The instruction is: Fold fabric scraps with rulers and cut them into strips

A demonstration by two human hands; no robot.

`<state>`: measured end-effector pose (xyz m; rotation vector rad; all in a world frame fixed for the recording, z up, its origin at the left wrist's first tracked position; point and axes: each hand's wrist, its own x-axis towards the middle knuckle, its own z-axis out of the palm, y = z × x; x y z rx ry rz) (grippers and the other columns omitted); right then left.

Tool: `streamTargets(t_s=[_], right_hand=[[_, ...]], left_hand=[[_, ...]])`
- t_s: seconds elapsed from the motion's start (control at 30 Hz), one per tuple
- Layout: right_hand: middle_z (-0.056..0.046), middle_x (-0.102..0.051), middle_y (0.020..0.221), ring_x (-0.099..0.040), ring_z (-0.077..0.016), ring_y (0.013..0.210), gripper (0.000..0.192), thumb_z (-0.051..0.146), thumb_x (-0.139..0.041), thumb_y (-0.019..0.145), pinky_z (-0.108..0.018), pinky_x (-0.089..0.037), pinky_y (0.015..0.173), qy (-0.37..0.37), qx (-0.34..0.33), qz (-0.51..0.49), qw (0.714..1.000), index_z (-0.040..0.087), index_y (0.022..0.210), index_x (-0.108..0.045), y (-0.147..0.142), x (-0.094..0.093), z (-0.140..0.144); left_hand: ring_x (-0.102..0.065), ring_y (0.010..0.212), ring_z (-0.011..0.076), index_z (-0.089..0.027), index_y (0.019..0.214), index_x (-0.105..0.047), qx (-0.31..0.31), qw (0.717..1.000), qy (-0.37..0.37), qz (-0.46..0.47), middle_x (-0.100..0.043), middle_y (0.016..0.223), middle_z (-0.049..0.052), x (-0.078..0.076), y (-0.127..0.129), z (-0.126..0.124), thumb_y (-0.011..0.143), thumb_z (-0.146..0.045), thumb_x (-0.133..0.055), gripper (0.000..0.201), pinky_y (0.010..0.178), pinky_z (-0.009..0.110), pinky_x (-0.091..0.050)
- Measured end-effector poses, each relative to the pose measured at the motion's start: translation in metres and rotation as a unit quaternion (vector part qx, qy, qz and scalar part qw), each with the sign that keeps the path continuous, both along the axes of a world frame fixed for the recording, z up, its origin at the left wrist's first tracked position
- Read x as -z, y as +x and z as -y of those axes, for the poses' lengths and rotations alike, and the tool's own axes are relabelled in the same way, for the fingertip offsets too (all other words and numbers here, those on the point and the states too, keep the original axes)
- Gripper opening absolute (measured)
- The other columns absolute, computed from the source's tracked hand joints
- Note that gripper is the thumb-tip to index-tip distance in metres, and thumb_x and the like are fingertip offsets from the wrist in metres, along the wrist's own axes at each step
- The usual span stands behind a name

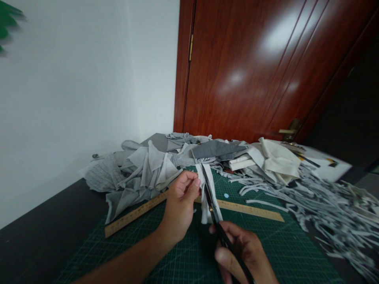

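My left hand (182,197) pinches the left edge of a narrow, pale fabric strip (215,199), held up over the green cutting mat (192,256). In my right hand (245,250) is a pair of black-handled scissors (212,205), fingers wrapped round the handles. The blades point away from me and lie along the strip, with fabric on both sides of them. How far the blades are parted I cannot tell. Behind the strip a wooden ruler (251,209) lies on the mat, and another ruler piece (133,215) slants off to the left.
Grey fabric scraps (145,165) are heaped at the left back. A dark grey piece (217,150) and a cream cloth (280,159) lie at the back. Many thin cut strips (331,209) spread over the right side. Beyond the table stands a brown door (237,71).
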<state>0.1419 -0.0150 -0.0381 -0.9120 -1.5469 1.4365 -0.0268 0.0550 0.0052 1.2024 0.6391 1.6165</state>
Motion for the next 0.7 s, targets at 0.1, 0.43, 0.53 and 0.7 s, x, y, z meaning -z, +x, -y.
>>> streamTargets(t_s=[0.1, 0.43, 0.53, 0.7], right_hand=[[0.008, -0.053, 0.055, -0.046, -0.0081, 0.038, 0.064, 0.071, -0.082, 0.079, -0.019, -0.036, 0.042, 0.005, -0.004, -0.011, 1.0, 0.018, 0.112, -0.067, 0.0, 0.002, -0.001], [0.006, -0.055, 0.059, -0.046, -0.0055, 0.039, 0.063, 0.074, -0.079, 0.081, -0.018, -0.033, 0.042, 0.024, 0.007, -0.052, 0.998, 0.018, 0.106, -0.064, 0.002, 0.003, -0.003], [0.006, -0.057, 0.057, -0.046, -0.0053, 0.037, 0.059, 0.072, -0.076, 0.085, -0.017, -0.033, 0.042, 0.028, -0.003, -0.063, 0.998, 0.018, 0.107, -0.065, 0.003, 0.008, -0.005], [0.005, -0.061, 0.057, -0.053, -0.0081, 0.038, 0.059, 0.069, -0.079, 0.085, -0.017, -0.038, 0.043, 0.037, -0.037, -0.098, 0.994, 0.018, 0.11, -0.065, 0.005, 0.02, -0.013]], left_hand=[[-0.05, 0.068, 0.0127, -0.021, 0.086, -0.063, 0.009, 1.0, 0.001, 0.001, -0.06, 0.077, -0.002, 0.0, 0.0, 0.0, 0.095, -0.037, -0.071, 0.02, 0.063, 0.023, -0.042], [-0.054, 0.068, 0.0133, -0.02, 0.084, -0.062, 0.035, 0.999, -0.018, -0.009, -0.056, 0.075, -0.002, 0.005, 0.002, 0.002, 0.096, -0.038, -0.07, 0.023, 0.065, 0.024, -0.045], [-0.052, 0.068, 0.013, -0.02, 0.084, -0.061, 0.039, 0.999, -0.017, -0.007, -0.056, 0.074, -0.002, 0.006, 0.003, 0.002, 0.096, -0.037, -0.07, 0.023, 0.065, 0.024, -0.045], [-0.053, 0.066, 0.013, -0.02, 0.085, -0.06, 0.053, 0.998, -0.016, -0.003, -0.058, 0.075, -0.002, 0.007, 0.005, 0.004, 0.096, -0.038, -0.07, 0.023, 0.063, 0.024, -0.046]])
